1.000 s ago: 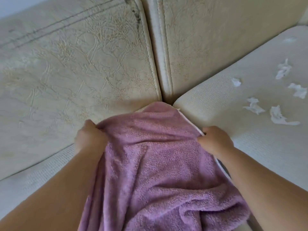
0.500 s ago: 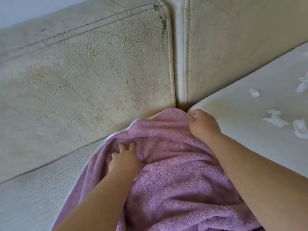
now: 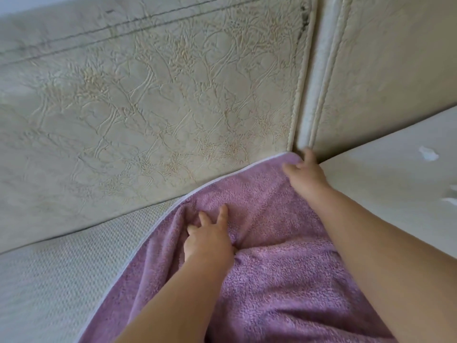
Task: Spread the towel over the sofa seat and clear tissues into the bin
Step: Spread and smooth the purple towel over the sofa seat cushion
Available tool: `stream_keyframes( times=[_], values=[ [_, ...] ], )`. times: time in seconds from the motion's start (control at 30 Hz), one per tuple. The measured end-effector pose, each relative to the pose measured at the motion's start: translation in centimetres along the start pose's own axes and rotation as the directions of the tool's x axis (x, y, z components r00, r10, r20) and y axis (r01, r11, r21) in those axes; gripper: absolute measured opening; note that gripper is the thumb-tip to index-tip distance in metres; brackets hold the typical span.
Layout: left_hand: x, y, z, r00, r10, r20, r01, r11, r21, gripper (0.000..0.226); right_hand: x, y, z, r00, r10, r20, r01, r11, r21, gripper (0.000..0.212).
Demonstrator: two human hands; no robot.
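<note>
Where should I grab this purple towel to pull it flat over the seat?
On the towel, pinch the pale hemmed left edge, coming from the left over the bare seat. The right hand is at the far corner, and cloth bunches under the left hand, so pulling that edge leftward should flatten it.

Soft, even daylight fills the frame, with no hard glare. The pale seat cushion (image 3: 395, 194) at the right is the brightest part, nearly washed out, so its weave is lost and the tissue (image 3: 427, 153) on it shows as a smeared white patch. Faint shadow lies in the folds of the towel (image 3: 284, 280) beside the left hand (image 3: 210, 241). The wide lens bows the seams of the sofa back (image 3: 148, 107), and detail goes soft toward the left and lower edges.
</note>
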State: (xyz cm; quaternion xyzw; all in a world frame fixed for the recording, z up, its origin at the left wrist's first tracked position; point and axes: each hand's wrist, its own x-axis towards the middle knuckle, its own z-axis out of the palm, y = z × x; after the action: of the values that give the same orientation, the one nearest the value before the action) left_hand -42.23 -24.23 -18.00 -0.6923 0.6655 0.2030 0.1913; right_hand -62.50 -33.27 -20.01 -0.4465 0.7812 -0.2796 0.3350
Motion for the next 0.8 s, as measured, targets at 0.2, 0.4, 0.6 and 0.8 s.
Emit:
stream_keyframes(
  times=[0.2,0.4,0.6,0.8],
  values=[
    [-1.2,-2.6,-1.1,0.996,0.084,-0.014,-0.085,0.982,-0.17,0.079,-7.9,2.3,-1.1,0.839,-0.149,0.524,0.453,0.724,-0.52,0.076],
    [-6.0,-10.3,-1.2,0.877,-0.356,-0.321,0.213,0.889,-0.405,0.043,-16.2,5.8,-6.7,0.761,-0.066,0.645,0.519,0.659,-0.545,0.077],
    [-7.9,-14.0,-0.6,0.892,-0.429,-0.142,0.385,0.885,-0.261,0.015,-22.1,7.5,-8.4,0.82,-0.148,0.553,0.491,0.68,-0.545,0.074],
    [-6.2,-14.7,-6.7,0.797,-0.519,-0.309,0.26,0.756,-0.6,0.082,-26.5,10.2,-10.1,0.931,-0.224,0.289,0.332,0.847,-0.414,0.078]
  ],
)
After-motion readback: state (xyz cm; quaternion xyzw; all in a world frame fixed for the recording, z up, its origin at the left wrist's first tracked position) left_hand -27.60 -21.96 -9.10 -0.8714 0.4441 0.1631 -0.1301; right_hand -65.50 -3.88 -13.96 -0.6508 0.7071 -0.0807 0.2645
